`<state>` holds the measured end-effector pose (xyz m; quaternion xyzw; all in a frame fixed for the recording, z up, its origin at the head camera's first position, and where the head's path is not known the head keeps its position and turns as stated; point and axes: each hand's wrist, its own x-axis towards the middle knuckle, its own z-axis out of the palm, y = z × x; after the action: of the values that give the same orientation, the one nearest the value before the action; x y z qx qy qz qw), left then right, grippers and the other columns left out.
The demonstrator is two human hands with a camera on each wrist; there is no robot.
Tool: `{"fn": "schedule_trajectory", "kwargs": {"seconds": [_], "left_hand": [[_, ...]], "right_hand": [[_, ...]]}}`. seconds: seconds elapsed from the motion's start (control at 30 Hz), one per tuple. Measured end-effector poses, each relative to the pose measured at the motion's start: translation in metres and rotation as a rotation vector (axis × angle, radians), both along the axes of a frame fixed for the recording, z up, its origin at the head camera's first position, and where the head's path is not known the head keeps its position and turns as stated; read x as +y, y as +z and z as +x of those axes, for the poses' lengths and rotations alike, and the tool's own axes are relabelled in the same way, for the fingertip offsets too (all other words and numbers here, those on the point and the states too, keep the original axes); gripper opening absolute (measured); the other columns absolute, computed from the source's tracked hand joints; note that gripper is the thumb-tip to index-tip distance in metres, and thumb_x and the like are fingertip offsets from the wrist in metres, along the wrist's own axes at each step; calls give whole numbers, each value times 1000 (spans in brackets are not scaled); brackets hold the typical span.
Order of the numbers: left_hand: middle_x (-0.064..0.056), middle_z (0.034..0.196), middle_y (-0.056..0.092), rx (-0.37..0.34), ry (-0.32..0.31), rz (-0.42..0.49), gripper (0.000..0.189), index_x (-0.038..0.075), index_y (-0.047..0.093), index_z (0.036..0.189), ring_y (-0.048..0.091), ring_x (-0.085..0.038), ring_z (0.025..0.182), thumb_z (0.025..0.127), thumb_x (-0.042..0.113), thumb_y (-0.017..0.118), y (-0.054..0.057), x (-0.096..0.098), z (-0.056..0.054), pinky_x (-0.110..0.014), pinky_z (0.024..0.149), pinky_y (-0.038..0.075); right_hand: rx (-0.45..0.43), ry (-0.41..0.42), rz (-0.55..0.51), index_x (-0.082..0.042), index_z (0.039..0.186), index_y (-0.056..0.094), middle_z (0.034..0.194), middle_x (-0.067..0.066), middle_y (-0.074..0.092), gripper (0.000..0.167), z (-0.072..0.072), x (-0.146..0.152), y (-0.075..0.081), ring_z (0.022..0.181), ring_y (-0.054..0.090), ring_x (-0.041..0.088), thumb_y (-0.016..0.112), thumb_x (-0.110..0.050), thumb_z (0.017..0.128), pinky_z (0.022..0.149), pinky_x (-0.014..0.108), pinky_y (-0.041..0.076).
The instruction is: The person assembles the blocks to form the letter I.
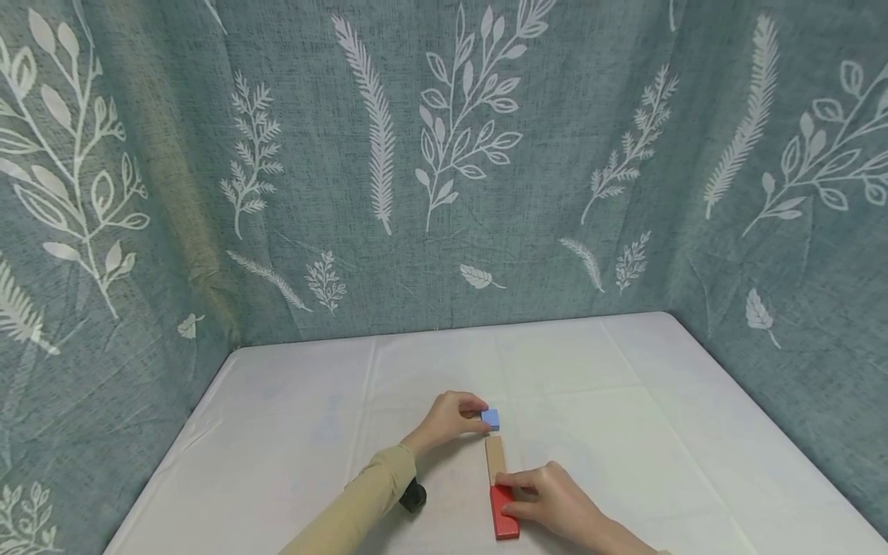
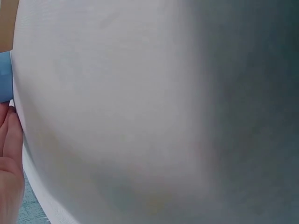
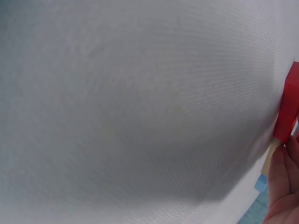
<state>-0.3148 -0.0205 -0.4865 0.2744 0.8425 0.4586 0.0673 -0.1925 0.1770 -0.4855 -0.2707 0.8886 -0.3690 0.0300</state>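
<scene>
In the head view, a small blue block (image 1: 490, 419), a plain wooden block (image 1: 496, 460) and a red block (image 1: 505, 526) lie in a line on the white cloth. My left hand (image 1: 445, 422) pinches the blue block between thumb and fingers at its left side. A narrow gap shows between blue and wood. Red and wood meet end to end. Around the red block's far part, my right hand (image 1: 558, 502) has its thumb and fingers, the fingertips right at the wood joint. The right wrist view shows these fingers (image 3: 279, 172) at the same joint.
A black object (image 1: 414, 497), partly hidden, shows beneath my left sleeve (image 1: 368, 493). White cloth (image 1: 645, 462) covers the table. A green-grey curtain (image 1: 388, 270) with white leaf prints hangs behind the table and along its sides.
</scene>
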Motion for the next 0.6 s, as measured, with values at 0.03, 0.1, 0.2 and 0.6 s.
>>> {"fn": "schedule_trajectory", "kwargs": {"seconds": [0.03,0.1,0.2,0.6], "left_hand": [[-17,106,70,-1,2,2,31,-4,68,105,66,-29,102,80,12,75,0,0,0,-39,91,54],[-17,107,70,-9,6,7,32,-4,67,106,66,-29,103,80,12,75,1,-1,0,-39,91,54],[-18,110,69,-28,9,4,34,-5,66,110,65,-30,107,82,13,74,2,-2,1,-40,93,53],[-22,128,57,57,114,37,47,-7,56,125,51,-39,122,91,24,63,9,-10,18,-49,104,44]], "right_hand": [[2,3,1,-5,111,71,112,6,70,36,-1,0,0,103,63,10,74,-25,81,81,29,58],[13,9,3,-5,111,71,111,6,70,36,-2,-1,0,103,64,10,74,-26,81,81,28,58],[39,19,8,-6,111,71,111,5,71,37,-3,-2,2,101,65,10,73,-29,82,79,26,58],[104,26,94,-10,109,72,105,-2,73,32,-3,3,2,97,67,5,75,-25,81,78,22,58]]}}
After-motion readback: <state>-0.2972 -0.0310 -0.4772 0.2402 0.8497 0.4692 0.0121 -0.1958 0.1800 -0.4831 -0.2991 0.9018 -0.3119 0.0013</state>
